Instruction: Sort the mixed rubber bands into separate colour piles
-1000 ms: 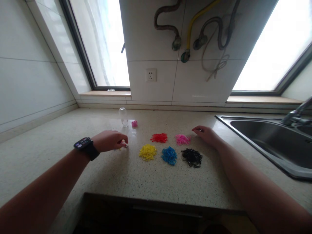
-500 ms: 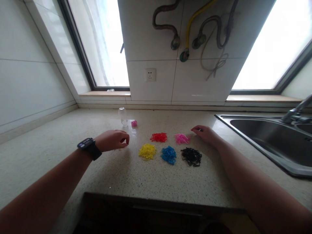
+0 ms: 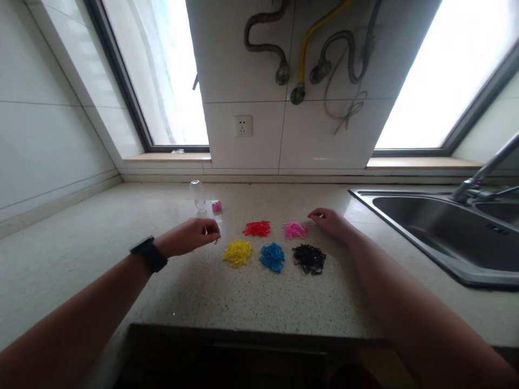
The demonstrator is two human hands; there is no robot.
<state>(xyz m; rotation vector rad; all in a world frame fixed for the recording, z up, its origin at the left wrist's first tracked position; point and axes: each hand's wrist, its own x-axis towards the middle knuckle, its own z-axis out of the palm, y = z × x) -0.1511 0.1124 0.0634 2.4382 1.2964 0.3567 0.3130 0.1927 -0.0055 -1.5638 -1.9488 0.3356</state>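
- Hands flank the piles on your worktop (image 3: 243, 302); your left hand (image 3: 197, 235), a watch (image 3: 148, 255) at its wrist, pinches a small dark piece (image 3: 216, 241). So slight a hold on something so thin could let it slip.
- Clear jar (image 3: 198, 197), behind the left hand and apparently inverted: a knock from your knuckles could topple it.
- Small pink object (image 3: 217, 207), just right of the jar: it could roll if brushed.
- Yellow pile (image 3: 237, 253), red pile (image 3: 257, 228) and blue pile (image 3: 272, 257), loose and close together: a dragging fingertip could mix the colours.
- Pink pile (image 3: 295, 230), with the black pile (image 3: 308, 259) nearer you: tangled pieces could come away together.
- Right hand (image 3: 329, 222), just right of the pink pile, fingertips drawn together; whether they grip anything cannot be told. A sudden jerk could scatter the pile.
- Sink (image 3: 490, 278), far right: flicked pieces might land inside.
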